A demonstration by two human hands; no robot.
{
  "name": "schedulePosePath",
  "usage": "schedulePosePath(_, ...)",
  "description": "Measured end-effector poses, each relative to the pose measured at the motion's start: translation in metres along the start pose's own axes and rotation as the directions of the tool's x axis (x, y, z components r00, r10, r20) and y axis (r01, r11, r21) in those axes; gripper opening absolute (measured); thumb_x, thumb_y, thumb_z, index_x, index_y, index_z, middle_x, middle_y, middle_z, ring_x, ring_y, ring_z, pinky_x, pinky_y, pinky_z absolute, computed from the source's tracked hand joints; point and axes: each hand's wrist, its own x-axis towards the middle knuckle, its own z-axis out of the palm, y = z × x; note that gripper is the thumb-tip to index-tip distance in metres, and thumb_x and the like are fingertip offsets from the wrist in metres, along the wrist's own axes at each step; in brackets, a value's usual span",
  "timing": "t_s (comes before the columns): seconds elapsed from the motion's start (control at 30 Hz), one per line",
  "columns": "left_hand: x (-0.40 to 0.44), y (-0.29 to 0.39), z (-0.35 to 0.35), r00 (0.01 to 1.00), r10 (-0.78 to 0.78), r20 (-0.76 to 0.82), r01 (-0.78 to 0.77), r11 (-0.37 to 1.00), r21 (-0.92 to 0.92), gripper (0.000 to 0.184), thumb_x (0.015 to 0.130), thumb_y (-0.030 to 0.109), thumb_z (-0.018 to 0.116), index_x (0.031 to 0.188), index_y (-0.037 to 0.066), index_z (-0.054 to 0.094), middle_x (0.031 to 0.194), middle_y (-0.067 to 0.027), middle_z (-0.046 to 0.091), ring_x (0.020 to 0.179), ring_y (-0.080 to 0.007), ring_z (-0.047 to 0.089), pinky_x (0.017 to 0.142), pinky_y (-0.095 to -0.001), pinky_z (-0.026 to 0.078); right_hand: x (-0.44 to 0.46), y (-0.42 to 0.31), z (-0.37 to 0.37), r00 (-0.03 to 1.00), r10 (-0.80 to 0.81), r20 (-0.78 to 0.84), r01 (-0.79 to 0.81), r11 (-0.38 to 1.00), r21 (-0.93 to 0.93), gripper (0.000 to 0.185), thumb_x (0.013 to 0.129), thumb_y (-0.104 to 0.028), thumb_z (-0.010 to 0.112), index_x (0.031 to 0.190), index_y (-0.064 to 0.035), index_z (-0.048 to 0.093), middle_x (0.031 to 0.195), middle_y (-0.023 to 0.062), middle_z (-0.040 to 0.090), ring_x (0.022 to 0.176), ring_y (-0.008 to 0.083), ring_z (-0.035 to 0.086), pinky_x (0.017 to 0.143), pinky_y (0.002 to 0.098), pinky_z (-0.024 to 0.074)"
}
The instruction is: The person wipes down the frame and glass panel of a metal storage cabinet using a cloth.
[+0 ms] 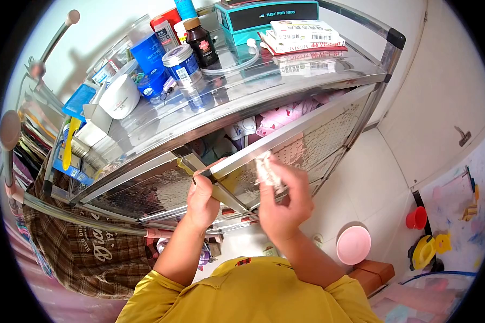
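My left hand [202, 202] grips the edge of the metal-framed cabinet door [296, 129], its thumb in front near the corner. The door stands partly open, tilted out from the cabinet, and pink and white cloth [288, 116] shows behind it. My right hand [285, 199] is closed on a crumpled whitish cloth or tissue [268, 171], held before the patterned glass panel. Some blur covers this hand, and whether the cloth touches the door cannot be made out.
On the metal cabinet top [161, 121] stand a brown bottle [201, 44], a white bowl [119, 97], a teal box [269, 21] and several jars. A pink basin [353, 245] is on the floor at right. A plaid garment [86, 247] hangs at left.
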Motion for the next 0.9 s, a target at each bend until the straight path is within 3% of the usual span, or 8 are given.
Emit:
schedulePosePath(0.07, 0.000, -0.004, -0.001, 1.000, 0.001, -0.005, -0.001, 1.000, -0.031, 0.079, 0.092, 0.064, 0.049, 0.136, -0.002, 0.049, 0.128, -0.0114, 0.059, 0.118, -0.0216, 0.054, 0.104, -0.0379, 0.039, -0.006, -0.010, 0.005, 0.998, -0.042, 0.037, 0.040, 0.998, 0.047, 0.033, 0.074, 0.010, 0.073, 0.104, -0.0003, 0.065, 0.101, 0.0148, 0.070, 0.084, 0.0243, 0.067, 0.074, 0.0305, 0.0530)
schedulePosePath(0.2, 0.001, -0.004, 0.001, 0.999, 0.036, 0.015, -0.035, 0.996, -0.080, 0.076, 0.094, 0.063, 0.046, 0.135, 0.000, 0.049, 0.124, -0.0109, 0.062, 0.113, -0.0220, 0.058, 0.102, -0.0380, 0.042, -0.010, -0.014, 0.009, 0.990, -0.123, 0.064, 0.117, 0.989, 0.091, 0.034, 0.075, 0.008, 0.068, 0.107, -0.0038, 0.067, 0.106, 0.0108, 0.072, 0.081, 0.0243, 0.067, 0.070, 0.0315, 0.0514)
schedulePosePath(0.33, 0.001, -0.009, -0.011, 0.996, 0.014, 0.084, 0.002, 0.982, -0.188, 0.074, 0.094, 0.063, 0.045, 0.132, 0.000, 0.051, 0.113, -0.0090, 0.065, 0.104, -0.0206, 0.062, 0.095, -0.0371, 0.047, -0.016, -0.018, 0.010, 0.977, -0.145, 0.155, 0.119, 0.979, 0.165, 0.034, 0.071, 0.008, 0.072, 0.103, -0.0011, 0.066, 0.100, 0.0136, 0.072, 0.079, 0.0239, 0.069, 0.070, 0.0315, 0.0518)
schedulePosePath(0.6, -0.003, -0.004, 0.000, 0.999, 0.025, 0.021, -0.023, 0.997, -0.072, 0.075, 0.094, 0.063, 0.046, 0.133, -0.001, 0.050, 0.120, -0.0113, 0.062, 0.110, -0.0221, 0.059, 0.099, -0.0380, 0.044, -0.017, -0.010, 0.000, 0.972, -0.211, 0.108, 0.181, 0.956, 0.231, 0.033, 0.075, 0.007, 0.069, 0.108, 0.0003, 0.066, 0.105, 0.0132, 0.071, 0.087, 0.0251, 0.070, 0.073, 0.0335, 0.0545)
schedulePosePath(0.7, -0.003, -0.005, -0.003, 1.000, 0.008, -0.026, -0.008, 1.000, -0.026, 0.076, 0.095, 0.063, 0.046, 0.134, -0.002, 0.049, 0.123, -0.0116, 0.060, 0.113, -0.0219, 0.056, 0.099, -0.0379, 0.042, -0.013, -0.006, -0.008, 0.991, -0.127, 0.031, 0.119, 0.974, 0.190, 0.036, 0.074, 0.006, 0.071, 0.109, 0.0010, 0.065, 0.106, 0.0149, 0.069, 0.091, 0.0262, 0.068, 0.077, 0.0328, 0.0539)
schedulePosePath(0.77, -0.001, -0.003, 0.000, 0.997, 0.030, -0.064, -0.028, 0.999, 0.030, 0.078, 0.093, 0.065, 0.047, 0.133, -0.002, 0.050, 0.124, -0.0113, 0.059, 0.113, -0.0213, 0.055, 0.100, -0.0375, 0.041, -0.004, 0.004, -0.007, 0.996, 0.034, -0.077, -0.024, 0.991, 0.129, 0.037, 0.075, 0.004, 0.073, 0.110, 0.0018, 0.064, 0.107, 0.0165, 0.066, 0.095, 0.0267, 0.065, 0.082, 0.0316, 0.0522)
schedulePosePath(0.8, -0.001, -0.005, -0.003, 0.998, 0.029, -0.061, -0.027, 0.999, 0.030, 0.078, 0.093, 0.065, 0.047, 0.133, -0.002, 0.050, 0.124, -0.0113, 0.059, 0.113, -0.0213, 0.055, 0.100, -0.0375, 0.041, -0.001, 0.005, -0.006, 0.991, 0.124, -0.055, -0.110, 0.974, 0.199, 0.038, 0.077, 0.004, 0.073, 0.113, 0.0015, 0.062, 0.109, 0.0161, 0.064, 0.098, 0.0261, 0.063, 0.085, 0.0316, 0.0507)
schedulePosePath(0.9, -0.002, -0.010, -0.014, 1.000, 0.002, -0.021, -0.001, 0.999, 0.049, 0.084, 0.092, 0.071, 0.038, 0.134, -0.001, 0.051, 0.135, -0.0130, 0.055, 0.126, -0.0278, 0.049, 0.107, -0.0431, 0.034, 0.004, 0.011, -0.011, 0.995, 0.093, 0.022, -0.095, 0.988, 0.123, 0.035, 0.081, 0.001, 0.071, 0.115, 0.0008, 0.061, 0.107, 0.0141, 0.063, 0.093, 0.0231, 0.062, 0.079, 0.0311, 0.0503)
